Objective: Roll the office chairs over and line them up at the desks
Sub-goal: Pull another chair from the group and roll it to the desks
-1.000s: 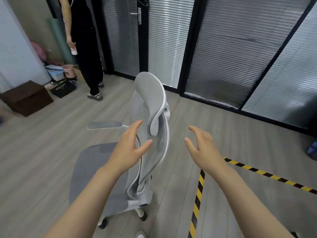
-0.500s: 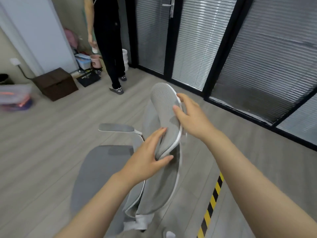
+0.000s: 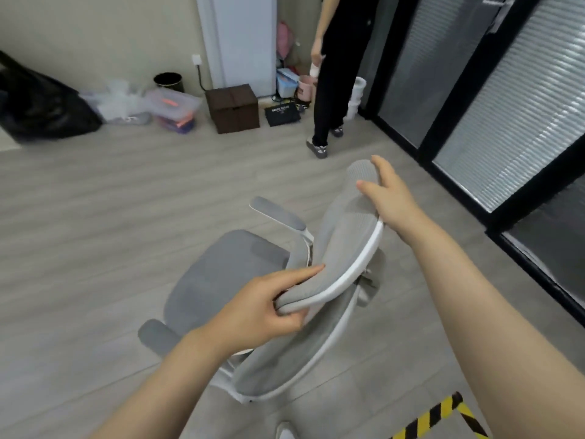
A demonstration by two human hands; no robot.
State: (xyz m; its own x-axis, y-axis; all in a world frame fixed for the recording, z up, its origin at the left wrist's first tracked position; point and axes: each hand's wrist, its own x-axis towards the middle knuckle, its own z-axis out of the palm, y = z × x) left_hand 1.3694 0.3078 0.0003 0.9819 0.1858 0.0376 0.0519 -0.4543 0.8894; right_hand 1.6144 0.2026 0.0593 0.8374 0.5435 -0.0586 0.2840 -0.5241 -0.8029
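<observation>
- Office chair [image 3: 221, 280]: grey mesh, white frame, on the wood-look floor [image 3: 95, 217] in mid-room, seat facing away from the wearer. No worktop in view.
- Left hand [image 3: 262, 312]: wrapped round the near end of the headrest [image 3: 345, 248], thumb on top, fingers curled underneath. 0.5 s ago it was just closing on that edge.
- Right hand [image 3: 392, 198]: on the far end of the headrest, thumb across the mesh, fingers over the back edge out of sight. Same hold as 0.5 s ago; 1.0 s ago both hands were still off the chair.
- View has swung left since then: brown box [image 3: 234, 107], clear bins [image 3: 175, 110], black bag [image 3: 41, 103] now sit along the far wall.
- Second armrest [image 3: 158, 337] now visible near the left forearm.
- Bystander in black [image 3: 335, 74] stands by the glass partition [image 3: 506, 90], well apart from the chair.
- Yellow-black floor tape [image 3: 440, 413] at bottom right.
</observation>
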